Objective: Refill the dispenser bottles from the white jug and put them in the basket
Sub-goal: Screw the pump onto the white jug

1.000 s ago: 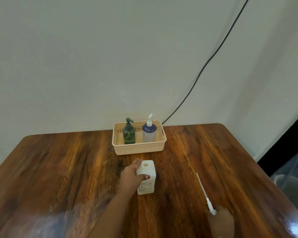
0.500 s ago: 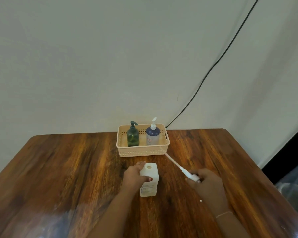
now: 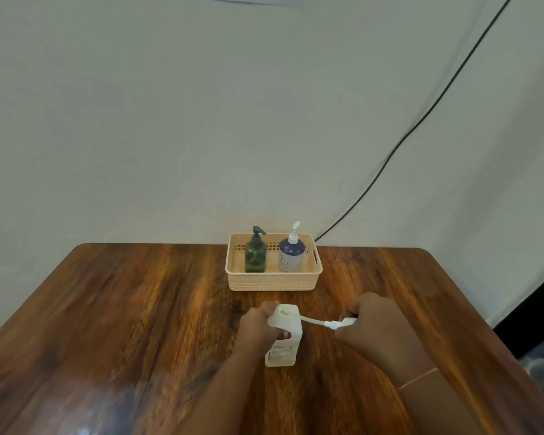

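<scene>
The white jug (image 3: 284, 346) stands upright on the wooden table (image 3: 139, 309), its round mouth open at the top. My left hand (image 3: 258, 328) grips its handle side. My right hand (image 3: 374, 324) holds a white pump with a long dip tube (image 3: 314, 321); the tube curves left and its tip sits at the jug's mouth. Behind the jug, the beige basket (image 3: 274, 282) holds a dark green dispenser bottle (image 3: 255, 255) on the left and a blue one with a white pump (image 3: 292, 254) on the right, both upright.
The basket stands at the table's far edge against a pale wall. A black cable (image 3: 405, 136) runs down the wall to just right of the basket. The table's right edge drops to a dark floor area.
My right hand brought the pump from the table's right side to the jug, and the tube tip now meets the jug's mouth. My left hand stayed on the jug.
</scene>
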